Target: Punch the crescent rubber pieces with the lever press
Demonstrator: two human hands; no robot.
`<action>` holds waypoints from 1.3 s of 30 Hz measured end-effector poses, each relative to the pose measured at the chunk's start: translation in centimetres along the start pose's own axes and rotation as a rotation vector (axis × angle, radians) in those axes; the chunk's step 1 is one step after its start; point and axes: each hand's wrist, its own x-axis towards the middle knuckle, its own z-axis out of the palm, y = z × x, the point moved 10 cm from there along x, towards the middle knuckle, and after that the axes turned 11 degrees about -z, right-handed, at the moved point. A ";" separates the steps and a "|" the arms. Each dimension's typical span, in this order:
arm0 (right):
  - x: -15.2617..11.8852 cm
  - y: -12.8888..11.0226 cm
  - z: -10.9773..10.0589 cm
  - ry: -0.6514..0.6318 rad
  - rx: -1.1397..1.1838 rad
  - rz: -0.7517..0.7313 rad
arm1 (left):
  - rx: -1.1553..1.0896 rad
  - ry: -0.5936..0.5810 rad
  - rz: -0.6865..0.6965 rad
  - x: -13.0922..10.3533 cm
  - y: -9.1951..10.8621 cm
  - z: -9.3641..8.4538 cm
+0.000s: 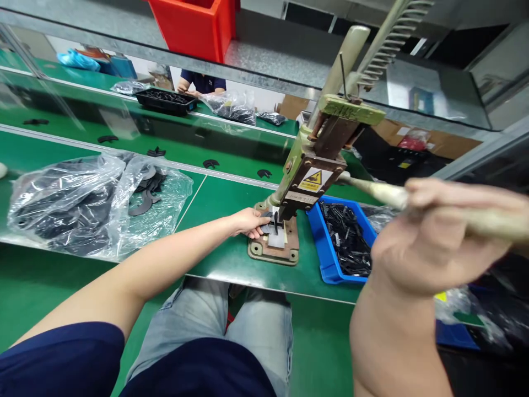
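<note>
A hand-operated press [316, 165] with a yellow warning label stands on the green bench. My left hand [249, 222] pinches a dark flat part [268, 226] on the small metal plate [276, 240] at the press base, beneath the ram. The fingers sit close beside the ram's lower end; part of the piece is hidden by them. My right hand [430, 242] is raised at the right, its fingers wrapped around the press lever [380, 193]. That hand is slightly blurred.
Right of the press, a blue bin [330, 264] holds small black parts. Clear plastic bags [99, 204] with black curved pieces lie at left. Several black pieces rest along the belt [177, 149] behind. A red bin [194, 27] stands on the overhead shelf. Another person [202, 82] sits across.
</note>
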 end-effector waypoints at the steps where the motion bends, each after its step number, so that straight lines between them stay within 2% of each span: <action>1: 1.6 1.0 0.8 -0.067 -0.024 0.045 | -0.027 -0.007 0.010 -0.2 -0.1 0.1; 3: 3.4 2.2 1.4 -0.165 -0.123 0.073 | -0.088 -0.027 0.054 -0.8 -0.1 0.1; 4: 3.4 2.2 1.2 -0.177 -0.186 0.056 | -0.116 -0.034 0.087 -1.3 -0.1 0.0; 6: 1.2 1.4 -0.4 -0.119 -0.330 0.018 | -0.148 -0.038 0.162 -2.5 -0.1 -0.4; 8: -3.5 0.7 -2.3 -0.057 -0.457 0.073 | -0.143 -0.055 0.236 -4.4 -0.2 -0.6; 9: -6.5 0.7 -2.7 -0.077 -0.466 0.159 | -0.134 -0.071 0.274 -5.5 -0.3 -0.5; 11: -14.0 2.3 -0.7 -0.392 -0.376 0.486 | -0.114 -0.107 0.341 -7.8 -0.3 -0.2; 13: -20.9 1.9 1.8 -0.617 -0.204 0.730 | -0.096 -0.128 0.391 -10.0 -0.2 0.3; 14: -23.2 1.3 2.9 -0.653 -0.117 0.807 | -0.084 -0.134 0.405 -10.9 -0.2 0.6; 16: -25.6 0.1 4.6 -0.607 0.021 0.876 | -0.049 -0.148 0.413 -12.3 -0.3 1.4; 20: -26.1 -1.5 5.8 -0.426 0.051 0.838 | 0.010 -0.166 0.409 -13.7 -0.8 2.7; 23: -26.3 -2.5 6.0 -0.373 0.010 0.785 | 0.020 -0.174 0.397 -14.1 -1.1 3.1; 27: -25.9 -3.7 6.1 -0.399 -0.026 0.709 | -0.045 -0.318 0.328 -14.0 -1.8 4.1; 30: -24.5 -3.9 6.3 -0.519 -0.046 0.625 | -0.038 -0.345 0.312 -13.6 -1.9 3.8; 32: -23.3 -3.9 6.6 -0.650 -0.050 0.543 | 0.022 -0.279 0.329 -13.4 -1.8 2.9; 33: -22.8 -4.0 6.7 -0.719 -0.054 0.500 | 0.058 -0.208 0.355 -13.5 -1.5 2.2; 36: -21.9 -3.9 6.8 -0.886 -0.095 0.388 | 0.197 0.144 0.548 -15.2 0.3 -0.4; 38: -21.7 -4.0 6.8 -0.953 -0.132 0.328 | 0.336 0.303 0.718 -17.1 1.5 -0.4; 39: -21.8 -4.2 6.8 -0.979 -0.146 0.298 | 0.407 0.318 0.783 -17.7 1.8 0.3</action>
